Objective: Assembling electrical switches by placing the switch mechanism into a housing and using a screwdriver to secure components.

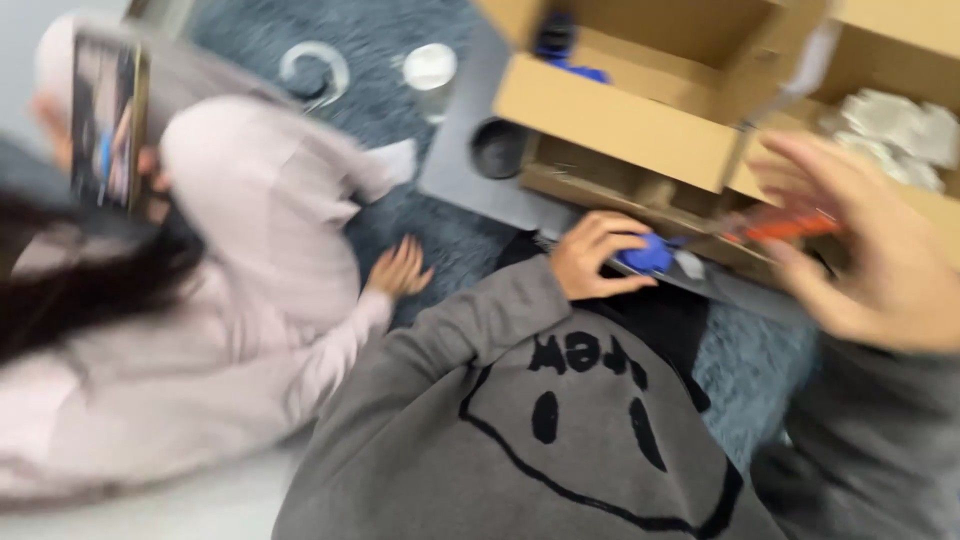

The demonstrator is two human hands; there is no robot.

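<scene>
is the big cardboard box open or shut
Open: the cardboard box has its flaps folded outward, and its inside shows. The left hand rests below it.

A shaggy grey-blue rug (440, 235) covers the floor and carries almost everything here, while a strip of pale bare floor (180, 505) shows at the lower left edge. On the rug lies a flat dark grey board (470, 175) with a round hole, and open cardboard boxes (620, 120) stand on the board, one beside another. Farther on the rug stand a silver can (432, 75), a curved white ring-shaped object (315, 72) and a small white scrap (395, 160), all blurred.
</scene>
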